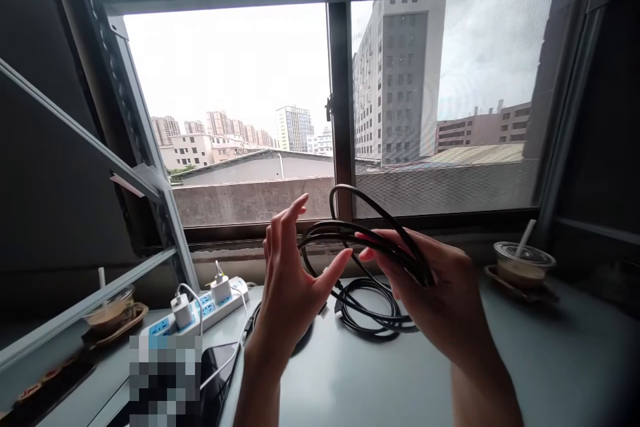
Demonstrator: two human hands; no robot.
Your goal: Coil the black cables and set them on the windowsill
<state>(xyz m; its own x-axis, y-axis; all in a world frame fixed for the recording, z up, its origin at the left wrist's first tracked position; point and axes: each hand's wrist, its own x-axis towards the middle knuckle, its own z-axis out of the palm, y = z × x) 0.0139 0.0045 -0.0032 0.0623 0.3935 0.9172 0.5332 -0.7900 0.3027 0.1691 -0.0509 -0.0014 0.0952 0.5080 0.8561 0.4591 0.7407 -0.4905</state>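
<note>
Table (550, 360), grey, under window. On it: power strip (200, 312) with white chargers (220, 288), left; phone (216, 380), front left; cable (373, 317), black, coiled, centre; cup (523, 265), far right; second cup (110, 312), far left, possibly on a separate ledge.

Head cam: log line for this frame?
right hand: holds black cable coil | left hand: open, beside coil | desk: second coil, power strip

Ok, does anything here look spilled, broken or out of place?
Nothing stands out. The right hand grips a black cable coil, the left hand open beside it. A second cable lies coiled on the table, chargers sit in the power strip, and both cups stand upright, unspilled.
</note>
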